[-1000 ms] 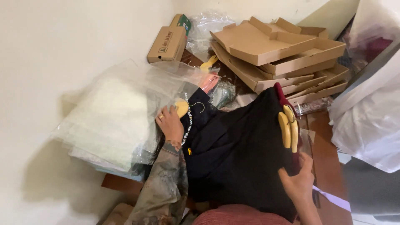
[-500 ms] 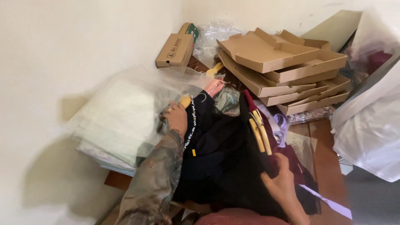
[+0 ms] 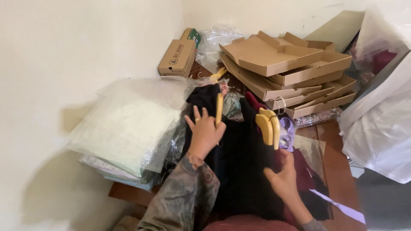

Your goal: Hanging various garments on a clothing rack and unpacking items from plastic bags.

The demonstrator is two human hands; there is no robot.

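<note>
Lying on a brown wooden table [image 3: 332, 171]: dark garments [image 3: 239, 162] on yellow hangers [image 3: 267, 126], spreading across the middle. Left of the garments, sitting stacked at the table's edge: clear bags [image 3: 128, 124] of pale folded cloth. Behind the garments, leaning in a slanted pile: flat cardboard trays [image 3: 291, 72]. Behind the bags, resting against the wall: a small cardboard box [image 3: 177, 57]. Right of the garments, showing bare wood, with white plastic sheeting [image 3: 376, 128] hanging over the far side.

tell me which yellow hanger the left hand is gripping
The single yellow hanger on the left, over the black garment. The left hand wraps its lower end; the paired hangers stand free above the right hand.
</note>
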